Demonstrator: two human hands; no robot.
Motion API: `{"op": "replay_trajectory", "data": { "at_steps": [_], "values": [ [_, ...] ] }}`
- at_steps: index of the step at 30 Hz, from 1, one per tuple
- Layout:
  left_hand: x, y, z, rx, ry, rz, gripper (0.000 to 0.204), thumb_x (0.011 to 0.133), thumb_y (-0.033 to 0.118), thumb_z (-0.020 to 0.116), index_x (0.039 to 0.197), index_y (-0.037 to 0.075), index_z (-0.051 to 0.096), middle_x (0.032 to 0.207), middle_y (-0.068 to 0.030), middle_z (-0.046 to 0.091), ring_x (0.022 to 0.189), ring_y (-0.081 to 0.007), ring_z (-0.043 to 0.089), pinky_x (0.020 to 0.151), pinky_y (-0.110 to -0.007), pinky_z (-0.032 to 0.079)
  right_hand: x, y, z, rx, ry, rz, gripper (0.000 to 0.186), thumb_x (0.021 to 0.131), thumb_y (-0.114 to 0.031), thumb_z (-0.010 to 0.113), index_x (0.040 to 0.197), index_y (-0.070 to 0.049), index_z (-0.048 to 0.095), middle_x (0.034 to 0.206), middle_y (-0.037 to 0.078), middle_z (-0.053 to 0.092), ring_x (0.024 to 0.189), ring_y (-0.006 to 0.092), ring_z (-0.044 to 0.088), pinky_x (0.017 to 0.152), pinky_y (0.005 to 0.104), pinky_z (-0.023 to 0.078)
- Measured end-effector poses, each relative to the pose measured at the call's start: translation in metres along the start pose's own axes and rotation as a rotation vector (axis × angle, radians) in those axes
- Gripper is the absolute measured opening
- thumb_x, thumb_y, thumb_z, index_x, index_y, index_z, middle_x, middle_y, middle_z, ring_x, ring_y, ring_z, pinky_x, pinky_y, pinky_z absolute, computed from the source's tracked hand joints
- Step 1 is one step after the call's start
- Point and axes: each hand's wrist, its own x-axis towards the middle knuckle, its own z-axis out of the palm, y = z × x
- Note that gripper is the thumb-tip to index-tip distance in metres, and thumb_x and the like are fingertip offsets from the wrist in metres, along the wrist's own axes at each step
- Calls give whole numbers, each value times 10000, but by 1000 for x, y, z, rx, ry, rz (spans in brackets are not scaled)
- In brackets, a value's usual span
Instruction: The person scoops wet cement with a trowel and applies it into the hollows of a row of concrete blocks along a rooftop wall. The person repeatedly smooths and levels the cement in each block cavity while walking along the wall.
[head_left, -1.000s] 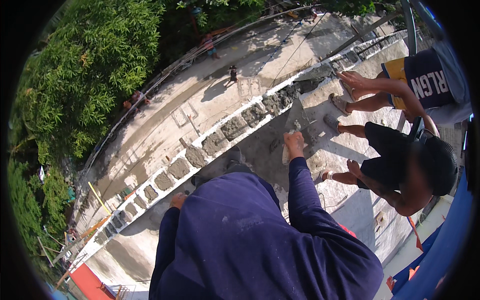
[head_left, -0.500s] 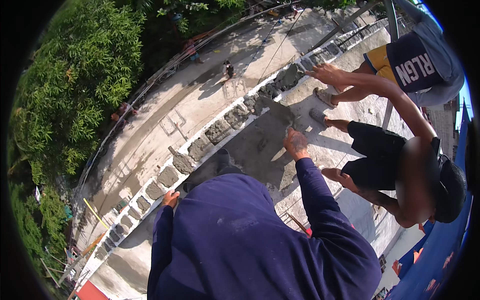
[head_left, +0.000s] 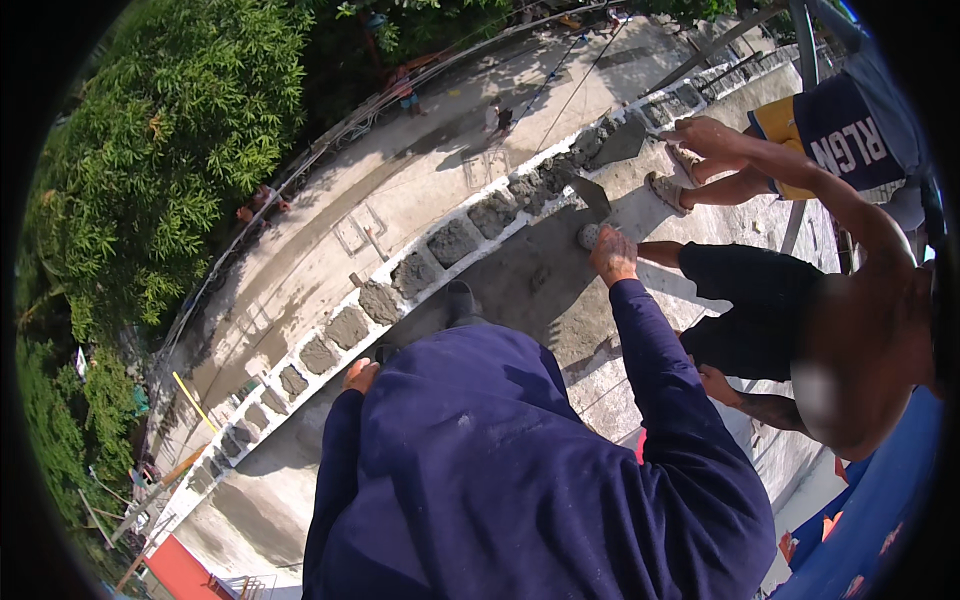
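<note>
My right hand is closed round the handle of a trowel, mostly hidden by my fingers. Its grey blade points up toward the mortar on top of the hollow-block wall. My left hand rests against the near edge of the wall, lower left, fingers partly visible and holding no tool. Wet grey mortar fills the block cells along the wall. Beyond my trowel, a co-worker's hand holds another trowel over the wall top.
A shirtless co-worker in black shorts leans in at right; another person in yellow-and-navy shorts stands behind. Below the wall's far side lies a concrete road with people on it. Trees fill the left. A blue tarp hangs lower right.
My trowel has moved from over the shaded surface beside the wall up nearer the wall top, its blade turned. The co-worker leans further in. My left hand stays by the wall.
</note>
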Motion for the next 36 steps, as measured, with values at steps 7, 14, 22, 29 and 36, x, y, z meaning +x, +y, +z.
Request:
{"op": "replay_trajectory", "data": {
  "at_steps": [7, 14, 22, 29, 36],
  "values": [
    [-23, -16, 7, 203, 15, 120, 589, 817, 416, 553, 1236, 8, 482, 1230, -184, 518, 1125, -275, 511, 941, -337, 395, 4, 14, 27, -202, 77, -74, 239, 849, -214, 394, 870, -31, 546, 864, 187, 627, 825, 340, 623, 698, 428, 478],
    [-26, -55, 11, 139, -16, 128, 567, 811, 372, 605, 1222, 1, 486, 1130, -160, 585, 1037, -240, 570, 881, -308, 431, -13, 0, 26, 95, 106, 53, 220, 815, -223, 495, 893, -33, 572, 851, 188, 630, 845, 354, 615, 716, 448, 478],
    [10, -68, -10, 214, -202, 202, 584, 792, 394, 600, 1233, 27, 487, 1104, -152, 597, 1025, -237, 574, 892, -319, 425, -137, -48, 123, 650, 202, 660, 441, 722, -308, 619, 1008, 25, 587, 921, 252, 620, 934, 374, 593, 810, 426, 465],
    [-34, -69, -24, 487, -226, 267, 538, 791, 410, 600, 1207, 78, 525, 1192, -170, 549, 1115, -298, 518, 952, -352, 388, -303, -94, 240, 983, -11, 709, 366, 736, -231, 617, 990, 26, 560, 788, 186, 594, 683, 294, 607, 632, 379, 482],
    [-52, -120, 10, 800, -367, 215, 618, 800, 474, 554, 1276, 88, 472, 1197, -168, 539, 1152, -298, 482, 978, -359, 368, -377, -119, 249, 1392, -300, 945, 221, 777, -133, 617, 929, -8, 516, 657, 86, 553, 462, 179, 544, 434, 318, 470]
  ]
}}
